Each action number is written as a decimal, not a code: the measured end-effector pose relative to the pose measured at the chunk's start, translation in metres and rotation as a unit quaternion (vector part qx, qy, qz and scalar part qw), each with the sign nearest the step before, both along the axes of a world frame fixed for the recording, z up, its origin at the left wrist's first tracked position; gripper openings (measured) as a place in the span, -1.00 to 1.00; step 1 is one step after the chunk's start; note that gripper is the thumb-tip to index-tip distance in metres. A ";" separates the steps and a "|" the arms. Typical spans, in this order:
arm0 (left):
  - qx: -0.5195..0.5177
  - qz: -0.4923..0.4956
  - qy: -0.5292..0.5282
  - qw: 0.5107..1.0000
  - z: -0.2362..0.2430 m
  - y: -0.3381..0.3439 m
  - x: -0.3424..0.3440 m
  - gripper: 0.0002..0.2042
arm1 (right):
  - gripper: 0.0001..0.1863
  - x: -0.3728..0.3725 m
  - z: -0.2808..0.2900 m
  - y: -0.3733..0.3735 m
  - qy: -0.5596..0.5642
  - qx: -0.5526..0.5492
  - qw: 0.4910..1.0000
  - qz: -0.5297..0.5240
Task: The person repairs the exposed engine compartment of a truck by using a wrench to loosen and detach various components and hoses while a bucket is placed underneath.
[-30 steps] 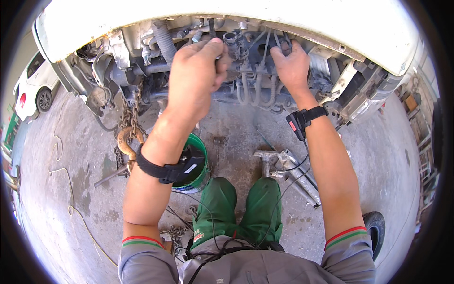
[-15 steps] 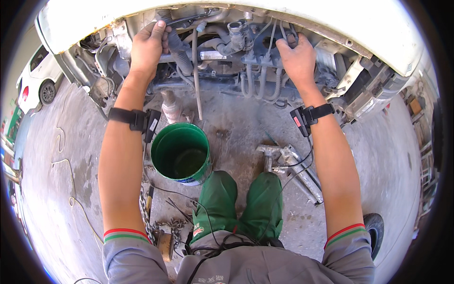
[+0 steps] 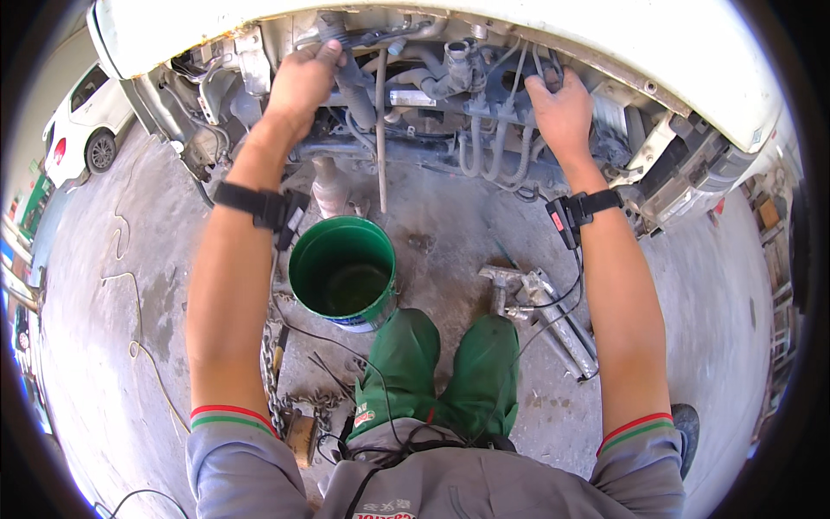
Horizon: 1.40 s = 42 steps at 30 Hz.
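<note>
My left hand (image 3: 303,85) is closed beside the upper end of a grey ribbed hose (image 3: 356,99), its thumb on top. What lies inside the fingers is hidden. A long dark part (image 3: 393,36) runs rightward from near those fingertips under the vehicle's edge. Farther right, my right hand (image 3: 566,112) has thumb and fingers bent around a thin dark hose (image 3: 554,62). Between the hands sit a grey pipe fitting (image 3: 456,65), a row of curved hoses (image 3: 495,143) and a straight pale tube (image 3: 381,138) hanging down.
A white vehicle body (image 3: 571,30) overhangs the exposed parts. Below stand a green bucket (image 3: 380,307) and a bottle-shaped thing (image 3: 328,192). A metal jack (image 3: 553,320) lies on the right, a chain (image 3: 270,363) on the left. A white car (image 3: 86,130) is parked far left.
The view has shifted, so most things sit further right in it. My left thumb has come closer over the ribbed hose. My right hand keeps its place at the thin hose.
</note>
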<state>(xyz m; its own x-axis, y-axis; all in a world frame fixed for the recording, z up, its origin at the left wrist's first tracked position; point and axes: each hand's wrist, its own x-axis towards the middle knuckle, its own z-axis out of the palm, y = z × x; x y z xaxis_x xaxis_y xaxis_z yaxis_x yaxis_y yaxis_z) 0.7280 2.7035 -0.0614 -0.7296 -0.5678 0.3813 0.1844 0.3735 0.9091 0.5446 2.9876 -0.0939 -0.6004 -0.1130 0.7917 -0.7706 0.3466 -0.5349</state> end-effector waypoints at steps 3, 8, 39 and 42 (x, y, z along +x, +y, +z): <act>-0.092 0.054 0.000 0.994 -0.007 0.030 0.017 -0.67 | -0.61 0.003 0.001 0.001 -0.012 -0.007 1.000 0.004; -0.092 0.090 0.010 0.992 -0.042 0.071 0.075 -0.73 | -0.62 0.009 0.006 0.005 -0.043 -0.016 0.999 0.015; -0.208 -0.133 -0.113 0.962 -0.162 0.172 0.110 -0.79 | -0.58 0.188 -0.152 0.043 -0.647 -0.175 0.683 0.291; -0.176 0.000 -0.075 0.981 -0.100 0.130 0.080 -0.77 | -0.60 0.175 -0.134 0.041 -0.573 -0.156 0.725 0.350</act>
